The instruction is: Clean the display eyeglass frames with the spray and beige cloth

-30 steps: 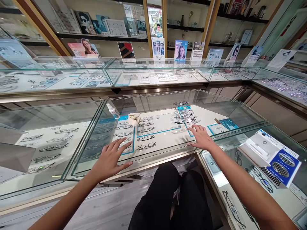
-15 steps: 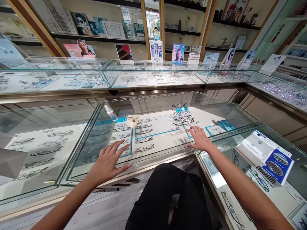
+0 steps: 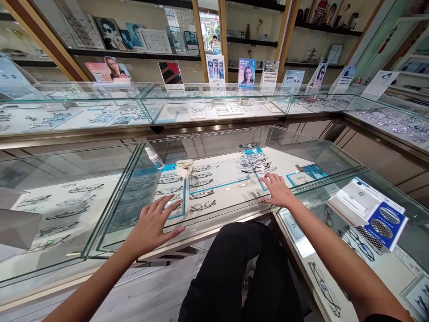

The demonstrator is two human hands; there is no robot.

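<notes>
My left hand [image 3: 156,226] rests at the near edge of the glass display case [image 3: 231,210], fingers spread and holding nothing. My right hand [image 3: 275,190] lies on the same glass further right, its fingers apart and nothing in them. Beneath the glass, rows of eyeglasses [image 3: 203,205] sit between the hands, and a second group of eyeglasses [image 3: 256,166] is beyond the right hand. On top stand a white spray bottle [image 3: 154,158] and, beside it, a crumpled beige cloth [image 3: 184,168].
A blue and white box [image 3: 372,214] sits on the right-hand case. At the left edge is a grey-white object [image 3: 20,228]. Behind runs a longer glass counter [image 3: 214,107] bearing upright cards such as a purple poster [image 3: 247,71]. My knees [image 3: 241,268] are below the near edge.
The view has shifted slightly, and my legs sit a little differently. Both hands keep nearly the same place and spread on the glass.
</notes>
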